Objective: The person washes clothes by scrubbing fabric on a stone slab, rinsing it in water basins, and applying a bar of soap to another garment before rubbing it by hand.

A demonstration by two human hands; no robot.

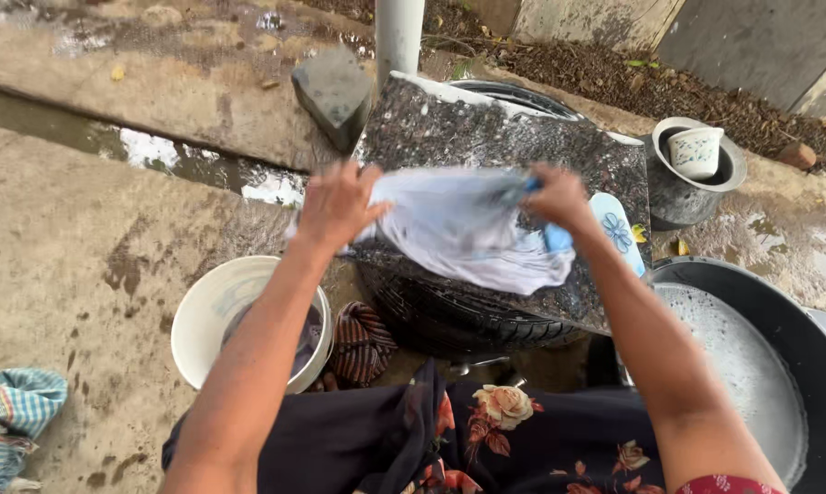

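Now my left hand (337, 203) and right hand (557, 197) each clench an end of the wet pale-blue cloth garment (463, 229), stretched over the speckled dark stone slab (486, 137) near its front edge; I'd keep it taut and flat for even scrubbing.

White cloth (468, 233) — wet, bunched, stretched over speckled slab (486, 137)

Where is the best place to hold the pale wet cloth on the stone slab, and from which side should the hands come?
Probably by its two upper corners, from above. The pale cloth hangs spread over the speckled slab, and the left hand and right hand each pinch one top end, keeping it open.
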